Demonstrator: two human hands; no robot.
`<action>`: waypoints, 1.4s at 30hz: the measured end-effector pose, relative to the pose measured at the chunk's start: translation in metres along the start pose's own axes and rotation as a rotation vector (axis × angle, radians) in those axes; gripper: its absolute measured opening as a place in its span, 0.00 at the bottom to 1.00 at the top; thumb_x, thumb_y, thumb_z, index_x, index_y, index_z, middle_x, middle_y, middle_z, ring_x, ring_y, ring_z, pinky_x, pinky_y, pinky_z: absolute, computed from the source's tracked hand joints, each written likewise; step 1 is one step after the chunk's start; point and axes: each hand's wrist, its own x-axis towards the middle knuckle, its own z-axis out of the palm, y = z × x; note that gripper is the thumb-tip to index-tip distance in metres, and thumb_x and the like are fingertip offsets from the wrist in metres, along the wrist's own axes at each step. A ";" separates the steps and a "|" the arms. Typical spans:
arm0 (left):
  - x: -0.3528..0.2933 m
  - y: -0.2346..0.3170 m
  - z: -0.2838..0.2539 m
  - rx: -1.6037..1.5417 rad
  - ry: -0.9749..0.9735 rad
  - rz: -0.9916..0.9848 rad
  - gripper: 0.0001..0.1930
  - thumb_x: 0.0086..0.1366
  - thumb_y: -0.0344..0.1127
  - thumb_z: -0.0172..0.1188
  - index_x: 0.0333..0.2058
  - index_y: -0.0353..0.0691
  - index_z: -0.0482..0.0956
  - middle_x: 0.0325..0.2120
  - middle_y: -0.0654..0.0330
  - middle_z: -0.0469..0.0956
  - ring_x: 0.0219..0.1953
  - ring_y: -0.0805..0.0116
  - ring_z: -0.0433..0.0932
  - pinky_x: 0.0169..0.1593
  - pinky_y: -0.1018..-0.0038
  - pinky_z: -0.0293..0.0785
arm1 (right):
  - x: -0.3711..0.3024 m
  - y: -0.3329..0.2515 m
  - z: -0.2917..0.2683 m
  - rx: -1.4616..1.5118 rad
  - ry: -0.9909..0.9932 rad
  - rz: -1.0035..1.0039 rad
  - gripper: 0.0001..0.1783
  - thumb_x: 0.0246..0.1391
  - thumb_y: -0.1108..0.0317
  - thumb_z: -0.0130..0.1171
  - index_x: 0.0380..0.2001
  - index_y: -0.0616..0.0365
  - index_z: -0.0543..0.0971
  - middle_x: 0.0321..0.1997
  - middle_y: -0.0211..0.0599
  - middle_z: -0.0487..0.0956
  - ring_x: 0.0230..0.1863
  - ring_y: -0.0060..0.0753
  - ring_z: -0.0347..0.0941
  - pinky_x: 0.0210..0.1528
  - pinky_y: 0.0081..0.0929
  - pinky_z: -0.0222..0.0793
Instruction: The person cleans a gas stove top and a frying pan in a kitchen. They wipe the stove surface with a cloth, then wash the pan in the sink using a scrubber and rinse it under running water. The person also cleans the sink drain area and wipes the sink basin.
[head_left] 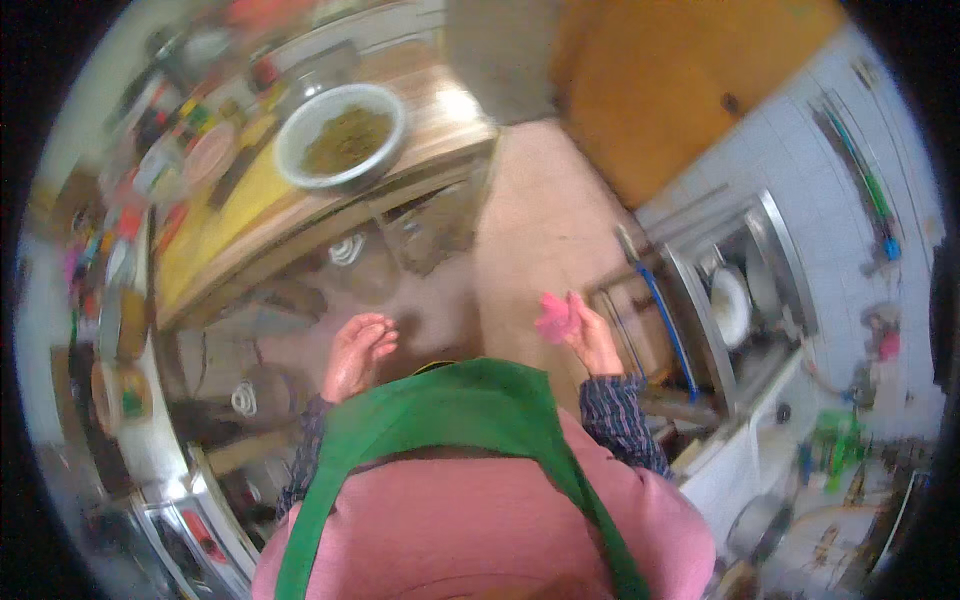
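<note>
Pink soft-looking piece [556,318], too blurred to identify, sits, in the head view, in my right hand [592,342], over the floor [528,215], off the counter's [437,140] front right corner. My fingers there clamp its edge; a light, steady pinch should suit it. My left hand [358,356] looks empty, fingers loosely curled, thumb apart: best kept relaxed and clear.

A green bib apron [450,405] with matching shoulder straps [315,520] is worn over a pink top [500,520]; dark, pale-striped sleeves [612,410] are also worn.
</note>
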 end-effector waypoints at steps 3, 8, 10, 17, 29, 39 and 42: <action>0.050 0.034 -0.038 0.106 -0.053 -0.067 0.09 0.64 0.30 0.56 0.42 0.37 0.75 0.38 0.59 0.78 0.38 0.69 0.77 0.44 0.71 0.75 | 0.008 0.034 0.036 -0.049 -0.005 -0.123 0.28 0.67 0.53 0.36 0.52 0.67 0.71 0.49 0.48 0.77 0.44 0.43 0.76 0.45 0.37 0.70; 0.158 0.050 0.016 -0.297 -0.176 -0.508 0.07 0.64 0.32 0.56 0.40 0.38 0.75 0.35 0.59 0.79 0.36 0.67 0.78 0.43 0.71 0.76 | 0.037 0.027 0.021 0.313 0.201 -0.254 0.30 0.67 0.52 0.32 0.52 0.70 0.71 0.43 0.48 0.80 0.41 0.42 0.77 0.43 0.34 0.70; 0.205 0.038 0.073 -0.232 -0.175 -0.582 0.07 0.64 0.32 0.56 0.39 0.38 0.75 0.34 0.59 0.79 0.36 0.66 0.78 0.43 0.71 0.76 | 0.043 0.012 -0.002 0.356 0.242 -0.295 0.28 0.66 0.53 0.35 0.51 0.69 0.72 0.43 0.47 0.80 0.43 0.40 0.76 0.43 0.32 0.70; 0.299 -0.050 0.268 0.981 -0.766 0.333 0.16 0.56 0.29 0.62 0.44 0.35 0.74 0.38 0.56 0.77 0.39 0.66 0.76 0.45 0.72 0.72 | -0.016 -0.024 -0.089 0.628 0.570 -0.495 0.20 0.66 0.59 0.42 0.55 0.59 0.68 0.56 0.44 0.73 0.55 0.39 0.71 0.57 0.37 0.68; 0.339 -0.211 0.473 0.327 -0.743 -0.729 0.10 0.63 0.35 0.56 0.41 0.37 0.73 0.32 0.64 0.75 0.36 0.72 0.73 0.45 0.72 0.71 | -0.061 -0.110 -0.318 0.706 0.619 -0.867 0.17 0.63 0.66 0.45 0.53 0.60 0.69 0.52 0.45 0.74 0.54 0.42 0.71 0.57 0.41 0.68; 0.353 -0.364 0.605 0.442 -0.657 -0.766 0.11 0.65 0.38 0.56 0.43 0.39 0.73 0.36 0.61 0.76 0.40 0.68 0.76 0.48 0.70 0.73 | 0.051 -0.061 -0.652 -0.254 0.863 -0.445 0.19 0.57 0.67 0.53 0.52 0.57 0.69 0.42 0.38 0.78 0.45 0.41 0.74 0.48 0.41 0.68; 0.380 -0.428 0.633 0.614 -0.608 -0.822 0.12 0.65 0.38 0.55 0.44 0.39 0.73 0.37 0.61 0.76 0.39 0.67 0.76 0.46 0.70 0.74 | 0.127 -0.023 -0.687 -0.734 1.208 -0.134 0.21 0.54 0.62 0.57 0.51 0.55 0.72 0.46 0.38 0.77 0.45 0.39 0.73 0.46 0.39 0.71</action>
